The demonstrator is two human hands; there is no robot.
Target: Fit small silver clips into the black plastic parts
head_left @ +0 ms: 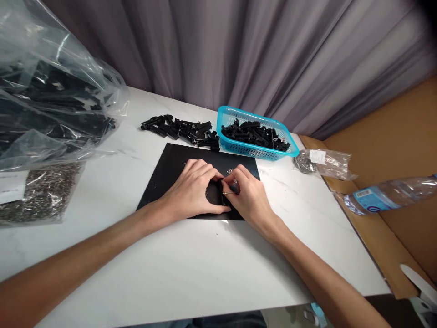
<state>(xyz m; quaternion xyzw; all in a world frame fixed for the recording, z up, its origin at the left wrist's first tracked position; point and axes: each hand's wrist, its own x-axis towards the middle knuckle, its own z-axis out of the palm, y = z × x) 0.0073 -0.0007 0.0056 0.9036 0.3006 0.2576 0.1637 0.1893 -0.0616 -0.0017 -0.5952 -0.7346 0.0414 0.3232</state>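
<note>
My left hand [196, 189] grips a small black plastic part [222, 189] over the black mat [164, 173], thumb at its near end and fingers at its far end. My right hand [249, 193] is closed in a pinch against the same part. A thin, shiny metal pin [231, 193] sticks out between its thumb and fingers; its exact shape is too small to tell. Just beyond my right fingers, a few tiny silvery pieces [230, 171] lie on the mat. My fingers hide much of the black part.
Behind the mat lies a pile of black plastic parts [184, 130], beside a blue basket [257, 150] of similar ones. Clear bags [61, 105] and a bag of small metal pieces [51, 193] stand left. At right are another small bag [324, 164] and a plastic bottle [385, 196].
</note>
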